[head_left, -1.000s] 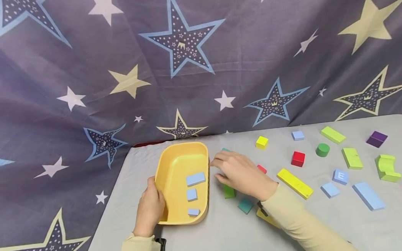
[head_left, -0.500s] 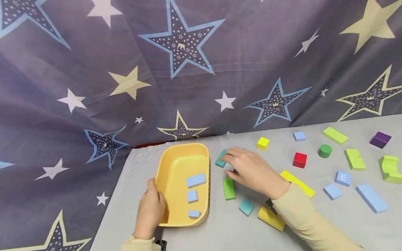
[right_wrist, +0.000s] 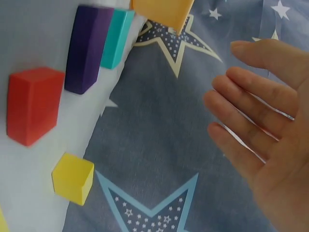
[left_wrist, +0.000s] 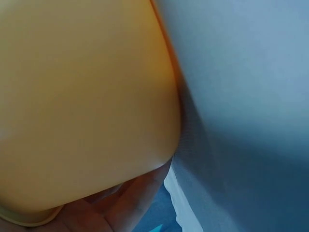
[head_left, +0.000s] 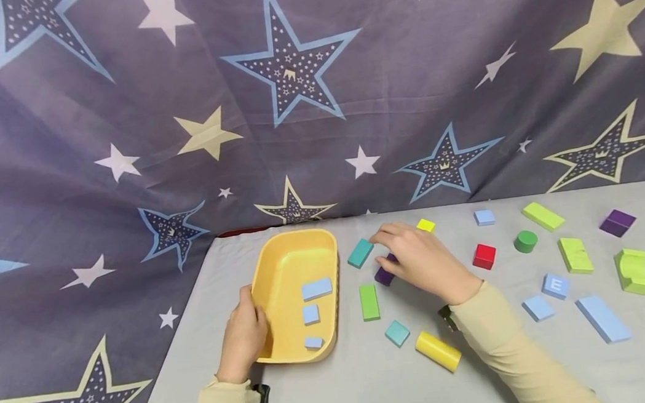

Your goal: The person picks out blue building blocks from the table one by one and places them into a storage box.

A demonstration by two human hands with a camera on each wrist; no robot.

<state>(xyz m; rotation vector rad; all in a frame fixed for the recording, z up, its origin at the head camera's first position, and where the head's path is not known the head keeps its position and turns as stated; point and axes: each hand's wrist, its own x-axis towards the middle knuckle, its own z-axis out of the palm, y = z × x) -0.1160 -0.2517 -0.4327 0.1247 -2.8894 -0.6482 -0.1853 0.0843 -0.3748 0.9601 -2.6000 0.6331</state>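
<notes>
My left hand [head_left: 243, 333] grips the left wall of a yellow plastic tub [head_left: 276, 284], its thumb at the rim. Inside it lie a light blue oblong block [head_left: 317, 289] and two smaller light blue blocks [head_left: 310, 314]. With fingers loosely bent, my right hand [head_left: 423, 260] hovers over the table and holds nothing. In the right wrist view its fingers [right_wrist: 231, 108] are apart from every block. Below it lies a dark purple block [head_left: 384, 276], partly covered, beside a teal block [head_left: 361, 253]. A red block [right_wrist: 34, 106] shows only in the right wrist view.
A green block [head_left: 370, 302], a small teal block [head_left: 398, 333] and a yellow cylinder [head_left: 439, 351] lie nearer the front. Across the right side are several loose blocks, among them a red cube [head_left: 484, 256] and a green cylinder [head_left: 526, 241]. A star-patterned cloth [head_left: 319, 152] hangs behind.
My right hand has moved right, away from the tub, uncovering the teal, green and part of the purple block. The left hand and tub keep their place.
</notes>
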